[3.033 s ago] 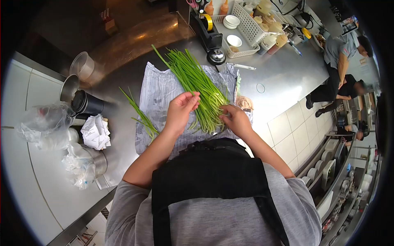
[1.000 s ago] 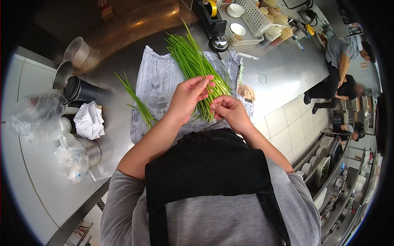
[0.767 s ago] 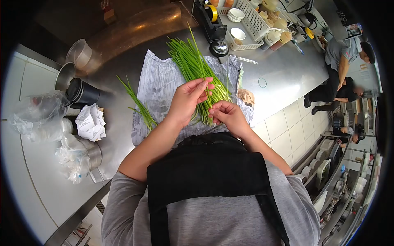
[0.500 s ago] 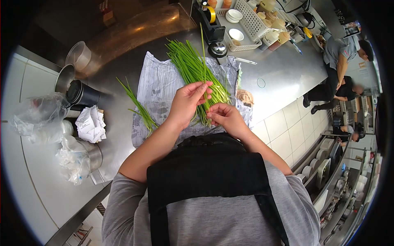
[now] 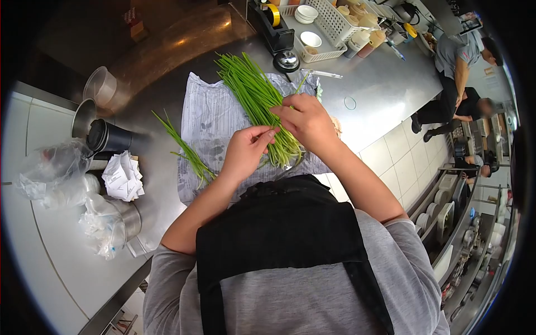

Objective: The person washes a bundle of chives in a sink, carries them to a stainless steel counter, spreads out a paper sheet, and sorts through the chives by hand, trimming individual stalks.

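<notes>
A thick bundle of green chives (image 5: pixel 245 84) lies on crumpled printed paper (image 5: pixel 201 106), pale ends toward me. My right hand (image 5: pixel 307 120) is closed above the bundle's lower part, and a single chive (image 5: pixel 303 82) sticks out beyond its knuckles at the upper right. Just to the left, my left hand (image 5: pixel 248 148) pinches thumb and forefinger together over the pale ends; what sits between those fingertips is too small to make out. A smaller group of chives (image 5: pixel 187 148) rests at the paper's left side, apart from both hands.
Behind the paper stand a tape dispenser (image 5: pixel 271 33), a call bell (image 5: pixel 286 60) and a white basket (image 5: pixel 321 53) with bowls. A pen (image 5: pixel 322 73) and a rubber band (image 5: pixel 350 103) lie to the right. A dark cup (image 5: pixel 106 135), paper slips (image 5: pixel 123 176) and plastic bags (image 5: pixel 53 164) are at left. Other people (image 5: pixel 458 61) are far right.
My right hand has moved up and over the bundle, and my left hand has dropped lower and to the left. The long chive that stood upright from my left hand now leans out past my right.
</notes>
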Available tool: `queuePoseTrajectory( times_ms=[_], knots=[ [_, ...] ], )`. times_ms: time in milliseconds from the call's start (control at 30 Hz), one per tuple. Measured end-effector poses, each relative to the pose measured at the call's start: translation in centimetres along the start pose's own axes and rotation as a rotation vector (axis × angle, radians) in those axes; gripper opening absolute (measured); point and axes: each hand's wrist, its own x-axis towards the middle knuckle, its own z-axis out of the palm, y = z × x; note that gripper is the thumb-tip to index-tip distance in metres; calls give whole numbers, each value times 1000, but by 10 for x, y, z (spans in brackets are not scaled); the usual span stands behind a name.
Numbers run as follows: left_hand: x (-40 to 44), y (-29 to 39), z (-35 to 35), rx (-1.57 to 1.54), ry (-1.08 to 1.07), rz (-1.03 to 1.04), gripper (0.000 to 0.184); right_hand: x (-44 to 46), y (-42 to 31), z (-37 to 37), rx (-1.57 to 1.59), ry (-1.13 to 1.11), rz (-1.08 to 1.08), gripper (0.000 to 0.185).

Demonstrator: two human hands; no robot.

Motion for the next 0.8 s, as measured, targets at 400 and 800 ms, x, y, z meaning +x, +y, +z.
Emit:
queuePoseTrajectory(
  times_ms=[400,800],
  knots=[
    [-21,-12,-29,249,65,-40,22,-60,20,10,508,159,796,22],
    [-36,-15,-37,339,151,-37,21,-5,23,-12,-123,62,173,28]
  ],
)
